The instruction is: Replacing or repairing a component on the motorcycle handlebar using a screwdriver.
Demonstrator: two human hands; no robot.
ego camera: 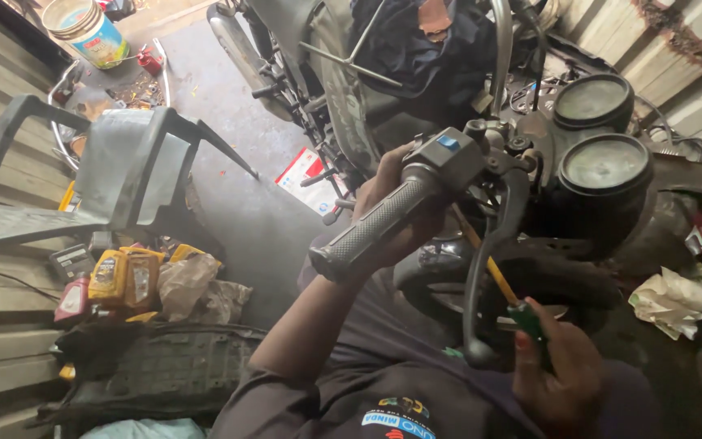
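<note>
My left hand (385, 193) wraps around the motorcycle handlebar behind the black rubber grip (371, 232), beside the grey switch housing (451, 158) with its blue button. Lower right, my right hand (558, 378) is closed on the green handle of a screwdriver (500, 284). Its yellow shaft slants up toward the underside of the switch housing. The black brake lever (489, 268) curves down between both hands. Two round gauges (607, 162) sit just right of the housing.
A grey plastic chair (123, 162) stands at left, with yellow oil bottles (123, 276) and a red bottle (72, 299) below it. A black motorcycle seat (164, 370) lies on the floor. Crumpled white paper (672, 301) is at right, and a paint bucket (87, 28) at top left.
</note>
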